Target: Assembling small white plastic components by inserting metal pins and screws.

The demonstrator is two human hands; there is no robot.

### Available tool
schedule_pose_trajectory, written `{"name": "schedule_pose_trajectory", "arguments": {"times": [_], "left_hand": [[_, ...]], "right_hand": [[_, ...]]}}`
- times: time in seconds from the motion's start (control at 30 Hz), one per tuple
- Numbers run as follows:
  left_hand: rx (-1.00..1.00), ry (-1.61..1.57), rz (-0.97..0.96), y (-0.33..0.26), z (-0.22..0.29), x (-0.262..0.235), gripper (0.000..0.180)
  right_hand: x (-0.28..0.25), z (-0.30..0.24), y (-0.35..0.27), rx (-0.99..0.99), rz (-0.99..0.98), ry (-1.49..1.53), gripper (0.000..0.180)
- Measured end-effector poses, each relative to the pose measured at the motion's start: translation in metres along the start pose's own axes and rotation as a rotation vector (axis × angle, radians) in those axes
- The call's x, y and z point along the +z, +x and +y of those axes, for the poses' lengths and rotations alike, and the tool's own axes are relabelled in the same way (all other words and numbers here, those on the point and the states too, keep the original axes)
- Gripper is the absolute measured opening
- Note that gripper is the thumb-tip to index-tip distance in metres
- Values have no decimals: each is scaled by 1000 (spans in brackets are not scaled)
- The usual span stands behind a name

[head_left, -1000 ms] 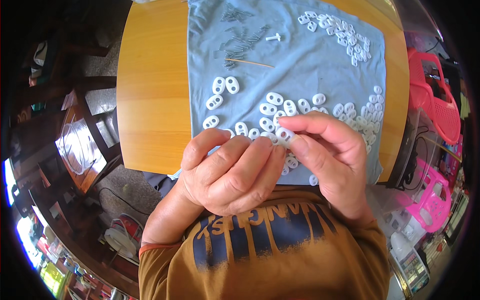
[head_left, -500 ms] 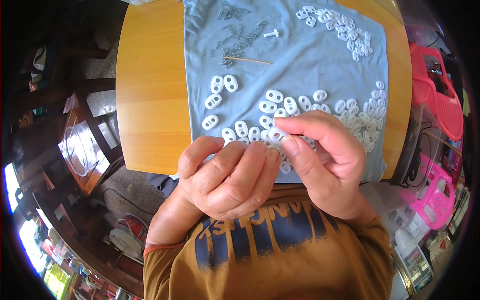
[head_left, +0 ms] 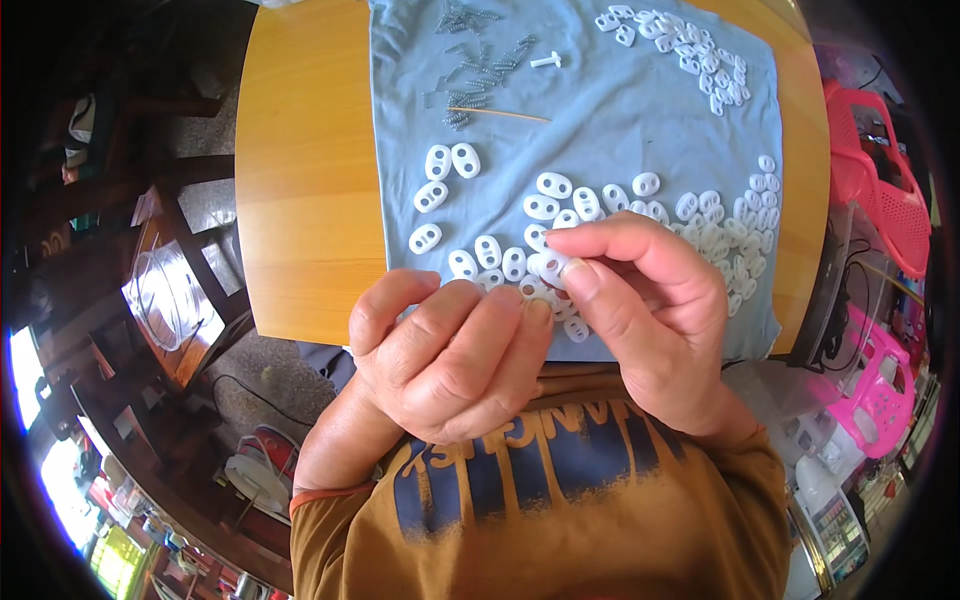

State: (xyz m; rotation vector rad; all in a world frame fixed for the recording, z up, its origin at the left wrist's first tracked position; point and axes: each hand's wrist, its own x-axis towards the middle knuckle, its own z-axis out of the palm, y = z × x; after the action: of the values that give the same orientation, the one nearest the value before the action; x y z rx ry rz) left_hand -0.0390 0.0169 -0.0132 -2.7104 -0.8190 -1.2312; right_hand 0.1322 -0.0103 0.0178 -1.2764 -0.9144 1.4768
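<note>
My right hand (head_left: 655, 310) pinches a white oval cord-lock piece (head_left: 553, 264) with holes in it between thumb and forefinger. Beside it, my left hand (head_left: 450, 345) is curled closed, its fingertips close to that piece; whatever lies inside the curled fingers is hidden. Both hands are above the near edge of a light blue cloth (head_left: 640, 130). Many similar white oval pieces (head_left: 541, 207) lie on the cloth just past my fingers. A few more white ovals (head_left: 431, 196) sit apart on the left.
Small metal springs (head_left: 480, 75) lie scattered at the far left of the cloth, near a thin wooden stick (head_left: 500, 113) and a small white plastic part (head_left: 546, 60). Another cluster of white pieces (head_left: 690, 48) is at the far right. Wooden tabletop (head_left: 310, 180) shows at left; pink chairs (head_left: 880, 180) stand at right.
Both hands stay nearly in place, the left shifting slightly left, away from the right. The pinched white piece has tilted a little. The whole view has shifted slightly.
</note>
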Motion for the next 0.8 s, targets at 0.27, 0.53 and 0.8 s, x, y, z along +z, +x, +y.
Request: {"name": "schedule_pose_trajectory", "arguments": {"times": [0.27,0.53,0.8], "left_hand": [[-315,-393,98,-6,0,6,35],[-1274,-1370,187,6,20,-9,19],[-1251,-1317,231,5,9,-13,18]], "right_hand": [[0,-1,0,21,-37,128,17],[-1,-2,-2,15,-30,127,18],[-15,7,36,-880,139,-1038,28]]}}
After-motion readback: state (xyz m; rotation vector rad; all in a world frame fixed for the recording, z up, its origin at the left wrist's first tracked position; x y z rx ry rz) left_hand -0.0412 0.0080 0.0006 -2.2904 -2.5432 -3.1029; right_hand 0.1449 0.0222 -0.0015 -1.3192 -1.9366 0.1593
